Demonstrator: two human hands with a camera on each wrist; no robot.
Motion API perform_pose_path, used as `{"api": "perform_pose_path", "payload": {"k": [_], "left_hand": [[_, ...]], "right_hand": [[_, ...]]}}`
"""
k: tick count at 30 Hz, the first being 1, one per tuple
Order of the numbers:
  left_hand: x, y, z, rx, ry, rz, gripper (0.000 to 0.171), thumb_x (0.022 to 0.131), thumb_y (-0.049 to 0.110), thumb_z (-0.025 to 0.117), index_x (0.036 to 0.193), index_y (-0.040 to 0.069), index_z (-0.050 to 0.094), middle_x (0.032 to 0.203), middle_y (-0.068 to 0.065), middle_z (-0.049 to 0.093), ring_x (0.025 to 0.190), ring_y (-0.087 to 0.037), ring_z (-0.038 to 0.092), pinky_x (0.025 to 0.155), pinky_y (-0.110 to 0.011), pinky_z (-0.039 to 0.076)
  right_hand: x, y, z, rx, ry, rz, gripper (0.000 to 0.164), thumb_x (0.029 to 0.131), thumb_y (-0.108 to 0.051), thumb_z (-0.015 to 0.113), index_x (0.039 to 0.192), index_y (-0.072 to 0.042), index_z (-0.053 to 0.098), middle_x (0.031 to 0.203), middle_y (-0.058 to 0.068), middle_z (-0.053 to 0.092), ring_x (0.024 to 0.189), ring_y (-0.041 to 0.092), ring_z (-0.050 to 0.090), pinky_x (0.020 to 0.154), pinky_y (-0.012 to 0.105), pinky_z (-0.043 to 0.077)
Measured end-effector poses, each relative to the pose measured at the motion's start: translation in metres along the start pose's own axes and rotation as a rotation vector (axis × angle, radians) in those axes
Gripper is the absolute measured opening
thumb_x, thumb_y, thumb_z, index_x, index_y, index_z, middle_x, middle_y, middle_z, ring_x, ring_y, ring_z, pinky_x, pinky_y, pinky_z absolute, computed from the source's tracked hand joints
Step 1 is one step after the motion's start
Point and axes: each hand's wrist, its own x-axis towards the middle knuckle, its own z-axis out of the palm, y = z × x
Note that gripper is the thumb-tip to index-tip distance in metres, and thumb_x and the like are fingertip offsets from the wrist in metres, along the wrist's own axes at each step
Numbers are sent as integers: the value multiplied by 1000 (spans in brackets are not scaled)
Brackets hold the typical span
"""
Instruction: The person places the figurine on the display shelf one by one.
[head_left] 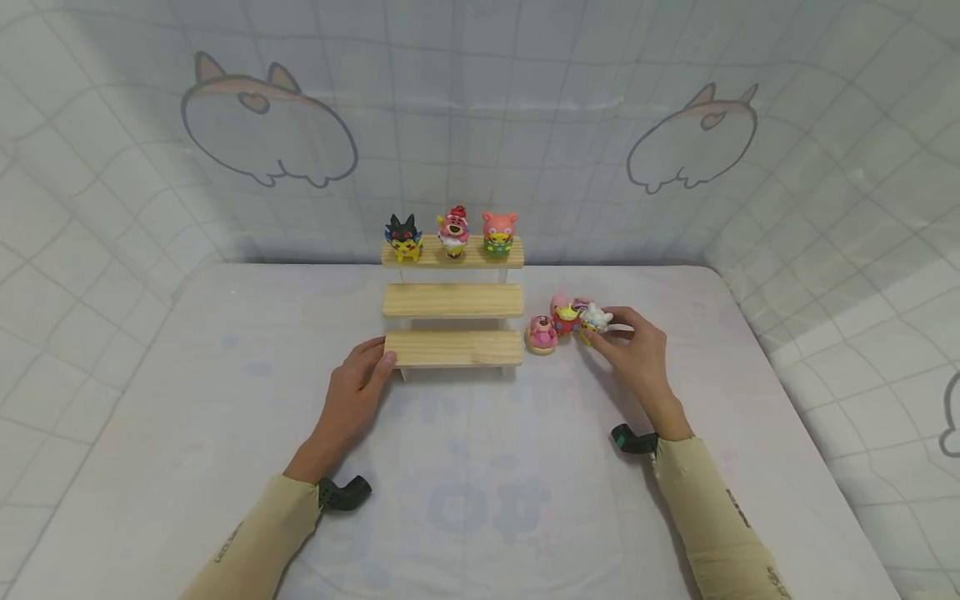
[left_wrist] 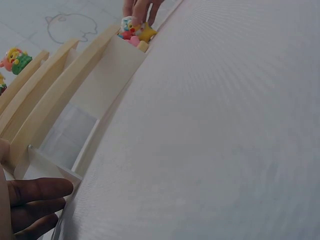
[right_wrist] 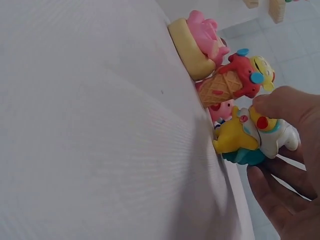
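My left hand (head_left: 354,390) rests at the left end of a three-tier wooden display shelf (head_left: 457,348), thumb on the lowest plank. In the left wrist view its other fingers (left_wrist: 42,190) stretch out beside the white side support. To the right of the shelf, my right hand (head_left: 637,354) pinches a small yellow figurine with a white hood (right_wrist: 270,132) between thumb and fingers, close over the table. Right beside it stand a red figurine on a waffle cone (right_wrist: 222,87) and a pink bear figurine on a tan base (head_left: 542,333). Another pink figurine (head_left: 558,302) is partly hidden behind them.
On the top plank stand a black-hooded yellow figurine (head_left: 404,239), a pink bear with a red topping (head_left: 453,232) and a pink-hooded figurine in green (head_left: 498,234). The middle plank (head_left: 453,300) is bare. A patterned cloth backdrop (head_left: 480,125) hangs behind the white-covered table (head_left: 480,467).
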Motion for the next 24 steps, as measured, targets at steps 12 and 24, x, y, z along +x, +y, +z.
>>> {"api": "perform_pose_path", "payload": {"k": [12,24], "left_hand": [[1,1,-1,4,-11,-2,41,103,37,47,129,8,62,137,-10,52,130,-27,45,105,-51,33],[0,1,0,-4,-7,-16,41,103,38,47,128,9,63,137,-7,52,129,-24,46,106,-48,33]], "right_hand": [[7,-1,-18,21,38,-31,37,77,-17,83,107,-3,68,101,7,68,89,25,67,75,44,56],[12,-13,-29,68,75,-57,37,76,-19,85,107,-7,69,100,-1,68,87,15,66,76,43,56]]}}
